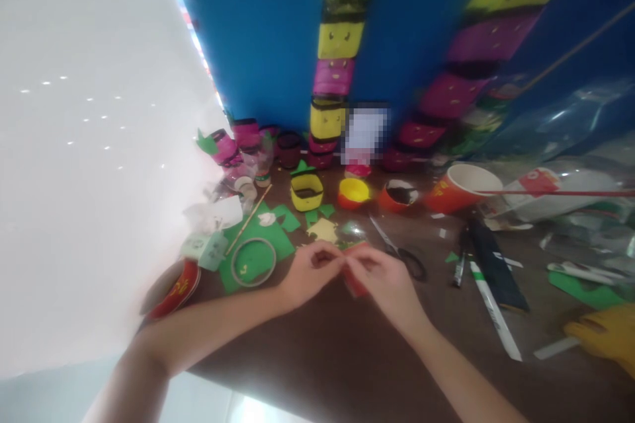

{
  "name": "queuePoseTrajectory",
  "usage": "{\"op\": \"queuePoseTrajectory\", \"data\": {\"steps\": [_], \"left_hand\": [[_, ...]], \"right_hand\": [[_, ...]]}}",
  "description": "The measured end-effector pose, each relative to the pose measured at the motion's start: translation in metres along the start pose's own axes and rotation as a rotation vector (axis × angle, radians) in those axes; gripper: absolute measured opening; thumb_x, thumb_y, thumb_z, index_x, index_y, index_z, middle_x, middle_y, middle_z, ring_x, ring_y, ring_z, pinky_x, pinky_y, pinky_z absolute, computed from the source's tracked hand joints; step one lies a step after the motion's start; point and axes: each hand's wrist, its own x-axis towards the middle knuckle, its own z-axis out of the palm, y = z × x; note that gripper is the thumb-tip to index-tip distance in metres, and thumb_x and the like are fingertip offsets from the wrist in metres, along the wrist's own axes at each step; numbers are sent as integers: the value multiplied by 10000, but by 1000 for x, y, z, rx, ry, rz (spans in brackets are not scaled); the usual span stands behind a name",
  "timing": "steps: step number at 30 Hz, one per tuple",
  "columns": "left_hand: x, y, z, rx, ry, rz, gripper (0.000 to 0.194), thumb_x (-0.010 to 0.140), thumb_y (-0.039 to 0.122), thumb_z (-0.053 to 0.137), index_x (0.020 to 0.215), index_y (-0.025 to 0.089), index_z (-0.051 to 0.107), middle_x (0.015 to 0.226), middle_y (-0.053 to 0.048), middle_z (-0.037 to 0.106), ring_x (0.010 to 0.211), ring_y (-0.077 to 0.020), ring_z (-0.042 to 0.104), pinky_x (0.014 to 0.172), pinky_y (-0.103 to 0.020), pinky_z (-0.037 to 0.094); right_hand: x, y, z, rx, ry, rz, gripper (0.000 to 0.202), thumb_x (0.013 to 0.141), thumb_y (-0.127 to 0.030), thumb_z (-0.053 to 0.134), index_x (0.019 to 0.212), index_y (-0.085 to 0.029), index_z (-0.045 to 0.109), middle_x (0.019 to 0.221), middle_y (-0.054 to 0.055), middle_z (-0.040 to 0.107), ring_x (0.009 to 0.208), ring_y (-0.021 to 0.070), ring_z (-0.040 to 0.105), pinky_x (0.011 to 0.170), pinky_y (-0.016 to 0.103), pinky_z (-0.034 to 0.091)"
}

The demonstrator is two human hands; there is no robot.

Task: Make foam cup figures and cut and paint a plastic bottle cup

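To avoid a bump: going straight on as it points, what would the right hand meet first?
Most likely the left hand, close ahead; blur hides whether the two touch.

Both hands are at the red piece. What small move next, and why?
Perhaps ease the left hand slightly aside while the right hand holds the red piece: both hands meet there, covering part of it from view.

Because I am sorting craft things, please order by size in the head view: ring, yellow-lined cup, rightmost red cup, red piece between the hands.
1. Rightmost red cup
2. Ring
3. Yellow-lined cup
Unranked: red piece, partly hidden.
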Motion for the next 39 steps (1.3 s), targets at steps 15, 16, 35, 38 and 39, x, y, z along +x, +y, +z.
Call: {"op": "queuePoseTrajectory", "data": {"steps": [15, 16, 35, 38, 39], "left_hand": [[0, -9, 1, 1, -8, 40, 189, 678, 294, 686, 689, 131, 592, 670, -13, 589, 645, -96, 541, 626, -226, 439], [0, -10, 1, -3, -11, 43, 187, 680, 293, 685, 696, 133, 591, 675, -13, 591, 649, -98, 545, 629, -229, 441], [0, -10, -1, 21, -28, 45, 189, 705, 309, 661, 705, 135, 586, 696, -19, 589, 665, -103, 541, 630, -229, 437], [0, -9, -1, 10, -28, 40, 213, 700, 334, 668, 703, 136, 589, 689, -17, 586, 660, -100, 537, 625, -227, 433], [0, -9, 0, 7, -26, 40, 221, 698, 341, 670, 704, 135, 589, 687, -16, 586, 659, -99, 535, 623, -225, 431]], "right_hand": [[1, 8, -5, -289, 35, -395, 77, 799, -239, 578, 758, -197, 627, 801, 42, 631, 718, 152, 604, 654, 274, 499], [1, 9, -6, -295, 30, -416, 77, 800, -233, 575, 753, -198, 626, 804, 43, 630, 722, 154, 604, 655, 277, 498], [-1, 5, -4, -354, 4, -331, 135, 796, -262, 549, 688, -196, 599, 769, 48, 626, 657, 152, 575, 593, 271, 481], [-1, 2, -3, -366, 10, -342, 124, 797, -259, 537, 703, -200, 594, 768, 48, 635, 676, 157, 585, 604, 269, 485], [0, 0, -5, -379, 8, -360, 117, 797, -254, 529, 715, -201, 594, 774, 47, 637, 683, 156, 589, 610, 266, 485]]}}
